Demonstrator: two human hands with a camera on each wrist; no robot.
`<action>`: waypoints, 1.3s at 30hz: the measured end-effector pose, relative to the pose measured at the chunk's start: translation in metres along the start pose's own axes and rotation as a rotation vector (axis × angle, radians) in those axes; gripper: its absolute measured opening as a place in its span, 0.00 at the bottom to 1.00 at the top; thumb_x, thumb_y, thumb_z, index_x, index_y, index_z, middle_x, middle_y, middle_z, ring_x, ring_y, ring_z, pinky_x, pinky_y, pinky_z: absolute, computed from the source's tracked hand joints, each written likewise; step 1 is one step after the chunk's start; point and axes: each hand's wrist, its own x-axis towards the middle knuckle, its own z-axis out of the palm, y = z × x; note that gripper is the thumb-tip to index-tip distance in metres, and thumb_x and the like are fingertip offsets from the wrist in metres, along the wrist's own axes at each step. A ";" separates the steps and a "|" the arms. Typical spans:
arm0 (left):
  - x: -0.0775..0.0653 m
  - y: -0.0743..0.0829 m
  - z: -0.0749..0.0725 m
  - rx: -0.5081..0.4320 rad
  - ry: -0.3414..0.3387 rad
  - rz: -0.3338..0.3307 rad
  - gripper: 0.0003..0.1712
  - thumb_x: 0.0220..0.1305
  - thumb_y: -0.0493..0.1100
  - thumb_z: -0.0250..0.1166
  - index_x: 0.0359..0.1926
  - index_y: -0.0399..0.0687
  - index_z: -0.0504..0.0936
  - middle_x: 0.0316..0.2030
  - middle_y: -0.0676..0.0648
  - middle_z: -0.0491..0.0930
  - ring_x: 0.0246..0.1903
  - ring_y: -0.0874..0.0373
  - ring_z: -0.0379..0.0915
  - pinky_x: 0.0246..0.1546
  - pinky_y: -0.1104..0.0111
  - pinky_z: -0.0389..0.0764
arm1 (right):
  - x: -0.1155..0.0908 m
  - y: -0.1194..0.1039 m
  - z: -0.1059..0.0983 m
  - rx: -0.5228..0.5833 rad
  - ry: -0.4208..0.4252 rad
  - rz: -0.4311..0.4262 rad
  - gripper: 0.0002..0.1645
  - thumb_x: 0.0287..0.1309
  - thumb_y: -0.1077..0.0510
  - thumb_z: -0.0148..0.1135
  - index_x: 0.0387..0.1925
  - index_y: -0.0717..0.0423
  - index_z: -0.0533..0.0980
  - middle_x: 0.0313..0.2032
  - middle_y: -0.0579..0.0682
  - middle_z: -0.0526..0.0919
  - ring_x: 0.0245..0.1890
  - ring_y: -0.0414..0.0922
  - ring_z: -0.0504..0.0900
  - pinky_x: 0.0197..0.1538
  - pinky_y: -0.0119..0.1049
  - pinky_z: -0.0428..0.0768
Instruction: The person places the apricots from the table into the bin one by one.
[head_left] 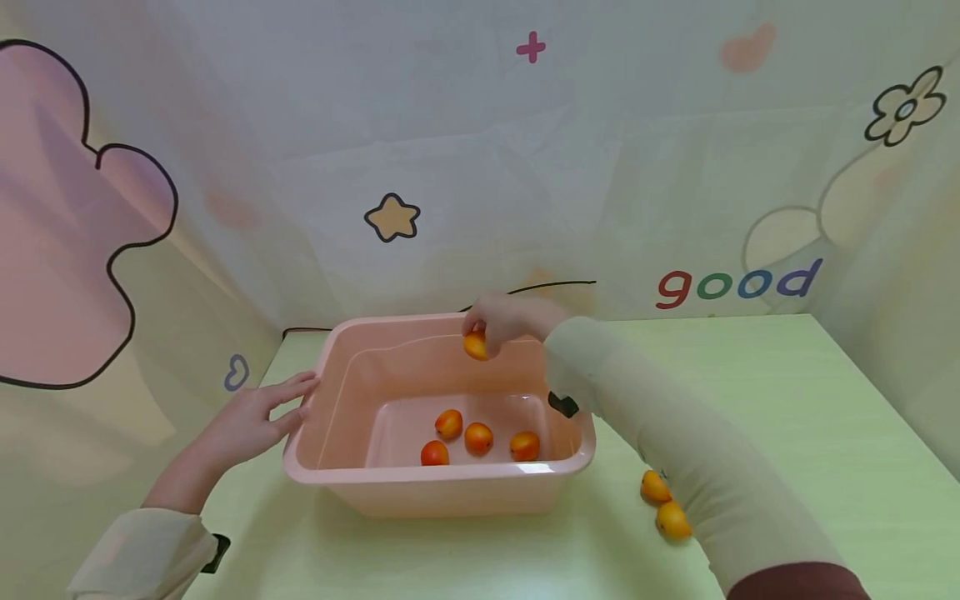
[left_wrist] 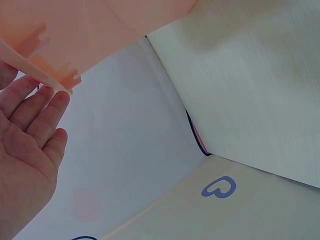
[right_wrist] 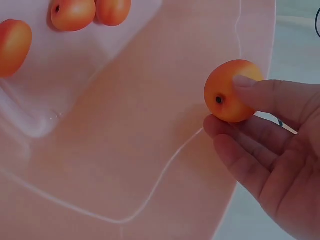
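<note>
My right hand pinches an orange-yellow fruit between thumb and fingertips, above the inside of a pink plastic basin near its far wall. A dark dot marks one end of this smooth, rounded fruit. On the basin floor lie several similar orange-red fruits, one at the right and another near the front wall. My left hand touches the basin's left rim with fairly straight fingers. From the left wrist view, its fingertips are right at the rim.
Two yellow-orange fruits, one behind the other, lie on the pale green table right of the basin, beside the right sleeve. A printed cloth backdrop rises behind the table.
</note>
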 end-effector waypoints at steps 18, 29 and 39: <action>0.001 0.001 -0.001 0.006 0.014 0.022 0.26 0.60 0.44 0.57 0.59 0.41 0.67 0.60 0.41 0.65 0.55 0.40 0.65 0.47 0.49 0.70 | 0.015 0.002 0.025 0.267 -0.049 0.158 0.19 0.42 0.72 0.57 0.35 0.48 0.76 0.32 0.47 0.72 0.38 0.47 0.69 0.29 0.32 0.71; 0.001 0.000 -0.001 0.003 0.011 0.020 0.27 0.60 0.45 0.57 0.59 0.41 0.67 0.60 0.41 0.65 0.54 0.40 0.65 0.45 0.51 0.72 | 0.020 -0.001 0.040 0.090 -0.042 0.192 0.18 0.41 0.69 0.62 0.35 0.47 0.78 0.25 0.46 0.71 0.23 0.44 0.67 0.23 0.30 0.64; 0.001 0.000 -0.002 -0.001 0.001 -0.005 0.28 0.60 0.47 0.56 0.60 0.43 0.66 0.61 0.42 0.64 0.55 0.40 0.65 0.45 0.49 0.71 | 0.017 -0.008 0.043 0.074 -0.045 0.258 0.15 0.43 0.66 0.64 0.34 0.45 0.78 0.33 0.46 0.76 0.30 0.45 0.73 0.26 0.30 0.72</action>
